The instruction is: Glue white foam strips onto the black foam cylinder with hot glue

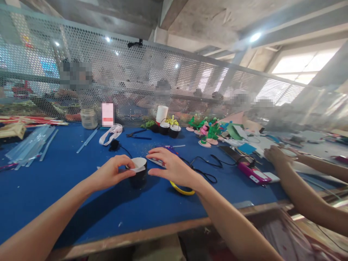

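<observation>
A small black pot (139, 175) with a white disc on its top stands on the blue table (67, 188) in front of me. My left hand (112, 173) pinches the pot's white top at its left rim. My right hand (171, 166) hovers just right of the pot, fingers spread, holding nothing; it covers part of a yellow ring (181, 190) and a white and red piece lying on the table.
Clear glue sticks (29, 146) lie at far left, beside a jar (88, 118). Black pots (169, 128), green and pink paper plants (209, 132), pliers (137, 134) and black cables (206, 168) sit behind. A co-worker's hands (276, 156) work at right near a pink tool (252, 174). A perforated screen closes the back.
</observation>
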{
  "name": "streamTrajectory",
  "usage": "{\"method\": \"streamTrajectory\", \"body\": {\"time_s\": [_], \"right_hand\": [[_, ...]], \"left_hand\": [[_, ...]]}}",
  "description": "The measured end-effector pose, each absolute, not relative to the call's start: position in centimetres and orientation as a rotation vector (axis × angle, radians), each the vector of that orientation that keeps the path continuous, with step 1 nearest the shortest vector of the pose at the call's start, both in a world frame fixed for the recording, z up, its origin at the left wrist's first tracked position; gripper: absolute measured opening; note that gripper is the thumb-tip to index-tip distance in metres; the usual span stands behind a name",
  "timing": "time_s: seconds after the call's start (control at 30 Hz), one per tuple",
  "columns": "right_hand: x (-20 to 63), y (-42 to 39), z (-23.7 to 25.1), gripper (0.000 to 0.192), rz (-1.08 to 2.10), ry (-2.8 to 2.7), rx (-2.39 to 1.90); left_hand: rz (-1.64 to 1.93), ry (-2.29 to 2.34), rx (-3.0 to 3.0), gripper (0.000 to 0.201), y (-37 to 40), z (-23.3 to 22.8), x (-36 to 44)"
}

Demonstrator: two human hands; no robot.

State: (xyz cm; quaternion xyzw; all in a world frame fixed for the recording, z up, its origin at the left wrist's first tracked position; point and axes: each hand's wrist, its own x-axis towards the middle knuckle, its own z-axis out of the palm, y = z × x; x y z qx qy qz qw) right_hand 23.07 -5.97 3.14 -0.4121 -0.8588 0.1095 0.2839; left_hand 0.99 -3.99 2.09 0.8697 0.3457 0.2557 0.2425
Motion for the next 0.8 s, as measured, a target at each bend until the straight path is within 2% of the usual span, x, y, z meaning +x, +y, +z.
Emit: {"method": "streamTrajectory", "body": {"time_s": [0.03, 0.17, 0.27, 0.43, 0.67, 0.8], "right_hand": [[22.3, -5.8, 3.2, 0.035, 0.306, -2.310, -1.020], [20.1, -5.0, 2.4, 0.012, 0.534, -2.286, -0.926], [20.0, -4.6, 1.5, 0.014, 0.735, -2.166, -0.933], [20.5, -4.7, 0.8, 0.015, 0.884, -2.073, -0.882], [21.1, -4.9, 0.5, 0.024, 0.994, -2.016, -0.830], [21.3, -4.7, 0.4, 0.025, 1.020, -2.014, -0.834]], "left_hand": [[0.682, 0.927, 2.358, 0.019, -4.1, 2.2, 1.0], [0.618, 0.888, 2.263, 0.019, -4.3, 2.4, 1.0], [0.595, 0.905, 2.223, 0.018, -4.3, 2.4, 1.0], [0.577, 0.898, 2.182, 0.015, -4.6, 2.5, 1.1], [0.666, 0.936, 2.233, 0.019, -4.2, 2.7, 0.6], [0.575, 0.874, 2.263, 0.016, -3.7, 2.4, 0.1]]}}
